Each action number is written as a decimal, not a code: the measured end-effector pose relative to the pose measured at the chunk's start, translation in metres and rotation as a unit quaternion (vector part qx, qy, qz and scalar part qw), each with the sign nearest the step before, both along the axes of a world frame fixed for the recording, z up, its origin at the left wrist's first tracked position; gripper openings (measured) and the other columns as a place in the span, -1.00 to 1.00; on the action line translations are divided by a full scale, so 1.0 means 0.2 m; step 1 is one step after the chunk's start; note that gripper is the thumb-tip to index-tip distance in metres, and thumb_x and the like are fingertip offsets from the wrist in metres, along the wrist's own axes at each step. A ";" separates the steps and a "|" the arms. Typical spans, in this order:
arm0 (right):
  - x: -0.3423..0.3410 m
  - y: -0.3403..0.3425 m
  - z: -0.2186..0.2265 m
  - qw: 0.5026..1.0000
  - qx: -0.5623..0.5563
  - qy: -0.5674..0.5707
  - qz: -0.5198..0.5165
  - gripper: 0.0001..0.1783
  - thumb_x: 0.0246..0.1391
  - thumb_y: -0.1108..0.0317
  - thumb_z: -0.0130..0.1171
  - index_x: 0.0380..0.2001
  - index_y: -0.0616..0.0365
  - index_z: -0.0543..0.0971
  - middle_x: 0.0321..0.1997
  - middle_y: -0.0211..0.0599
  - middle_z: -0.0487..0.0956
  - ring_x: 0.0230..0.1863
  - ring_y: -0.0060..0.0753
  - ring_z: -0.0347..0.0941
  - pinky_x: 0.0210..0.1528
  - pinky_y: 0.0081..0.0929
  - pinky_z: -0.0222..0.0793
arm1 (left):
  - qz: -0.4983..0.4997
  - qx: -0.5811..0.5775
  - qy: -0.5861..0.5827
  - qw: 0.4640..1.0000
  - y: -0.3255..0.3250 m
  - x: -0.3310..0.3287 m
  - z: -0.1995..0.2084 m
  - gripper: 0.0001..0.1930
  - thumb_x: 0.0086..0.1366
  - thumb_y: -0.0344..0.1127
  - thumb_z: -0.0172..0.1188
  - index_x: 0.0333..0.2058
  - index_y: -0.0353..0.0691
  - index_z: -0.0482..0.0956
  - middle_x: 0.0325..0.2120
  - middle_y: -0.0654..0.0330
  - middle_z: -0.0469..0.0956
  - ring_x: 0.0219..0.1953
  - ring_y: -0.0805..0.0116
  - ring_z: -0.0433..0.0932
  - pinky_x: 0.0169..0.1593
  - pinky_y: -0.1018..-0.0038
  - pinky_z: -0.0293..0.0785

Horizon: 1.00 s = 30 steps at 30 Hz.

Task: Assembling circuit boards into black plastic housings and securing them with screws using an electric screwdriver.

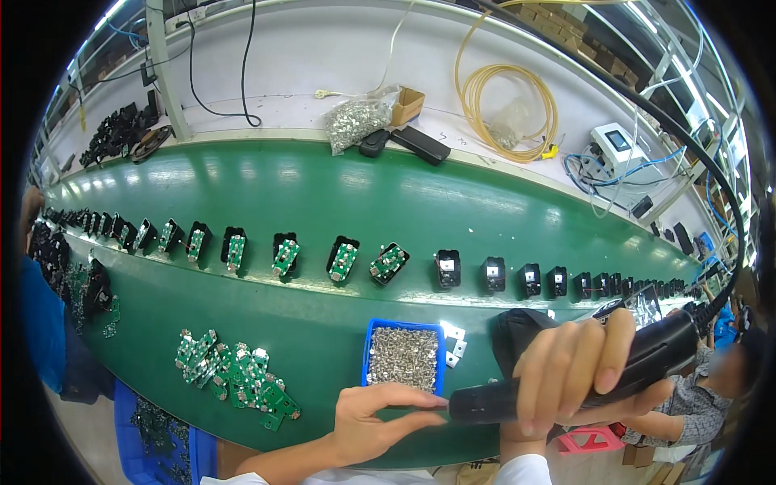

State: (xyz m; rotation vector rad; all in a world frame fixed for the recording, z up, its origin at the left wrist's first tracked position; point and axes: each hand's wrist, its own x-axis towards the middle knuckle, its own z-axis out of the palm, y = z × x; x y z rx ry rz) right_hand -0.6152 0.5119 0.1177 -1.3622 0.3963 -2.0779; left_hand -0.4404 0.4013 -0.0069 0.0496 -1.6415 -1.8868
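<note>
My right hand (570, 376) is wrapped round a black electric screwdriver (659, 352), held level with its nose to the left and its cable rising at the right. At the nose, the thumb and forefinger of my left hand (368, 424) close together; anything between them is too small to make out. Just beyond my hands stands a blue tray (444, 360) of small metal screws (402, 354). Flat white pieces (455, 343) with dark holes lie beside it. A black object (513, 335) is partly hidden behind my right hand.
A row of black housings (449, 268) crosses the green bench (315, 315), those at the left with circuit boards (343, 263). Loose circuit boards (234, 376) are heaped at left. A blue bin (129, 420) stands below. People (711, 396) sit at both sides.
</note>
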 end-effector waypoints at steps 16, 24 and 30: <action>-0.83 -0.16 -0.33 0.815 0.111 -0.003 -0.569 -0.65 0.28 0.08 0.13 -0.39 0.16 0.52 -0.67 -0.33 0.44 -0.78 -0.43 0.34 -0.73 -0.52 0.28 | 0.113 -0.507 -0.147 0.842 -0.12 -0.14 -0.12 -0.82 0.09 -0.40 0.39 -0.30 -0.21 0.64 0.12 0.10 0.56 0.30 0.11 0.43 0.46 -0.01 0.13; -0.92 -0.21 -0.47 0.825 0.124 -0.053 -0.549 -0.68 0.22 0.15 0.17 -0.47 0.18 0.51 -0.72 -0.34 0.42 -0.80 -0.45 0.33 -0.72 -0.54 0.28 | 0.126 -0.474 -0.091 0.867 -0.12 -0.17 -0.14 -0.85 0.12 -0.50 0.34 -0.30 -0.22 0.67 -0.14 0.23 0.68 0.05 0.25 0.60 0.41 0.05 0.27; -0.92 -0.23 -0.49 0.830 0.129 -0.063 -0.539 -0.67 0.23 0.13 0.14 -0.47 0.16 0.49 -0.72 -0.34 0.42 -0.80 -0.45 0.33 -0.72 -0.54 0.27 | 0.119 -0.410 -0.070 0.901 -0.13 -0.15 -0.15 -0.85 0.15 -0.54 0.31 -0.28 -0.23 0.70 -0.21 0.24 0.69 -0.11 0.29 0.63 0.34 0.10 0.39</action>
